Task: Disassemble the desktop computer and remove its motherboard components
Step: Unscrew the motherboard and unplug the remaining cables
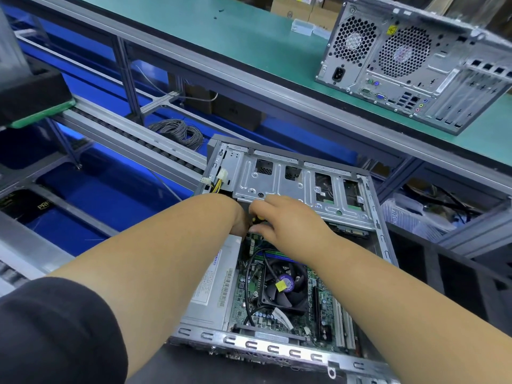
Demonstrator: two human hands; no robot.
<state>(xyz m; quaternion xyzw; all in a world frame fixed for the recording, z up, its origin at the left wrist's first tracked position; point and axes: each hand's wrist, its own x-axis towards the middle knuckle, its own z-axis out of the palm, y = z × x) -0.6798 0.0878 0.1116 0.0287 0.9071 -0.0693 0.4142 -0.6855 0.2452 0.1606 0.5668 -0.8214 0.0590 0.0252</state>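
An open desktop case (266,347) lies flat in front of me. Inside are the green motherboard (249,303), a black CPU fan (285,284) and a silver power supply (213,286) on the left. A metal drive cage (291,184) spans the far end. Both hands meet at the cage's near edge. My right hand (285,220) curls its fingers and thumb around a yellow and black power cable (256,219). My left hand (238,217) reaches in beside it, with its fingers hidden behind the right hand and the cage.
A loose white connector with yellow wires (219,180) hangs at the case's far left corner. A second computer tower (415,67) stands on the green bench (221,31) beyond. A roller conveyor (124,134) and a grey cable coil (180,131) lie left; plastic bags (410,217) right.
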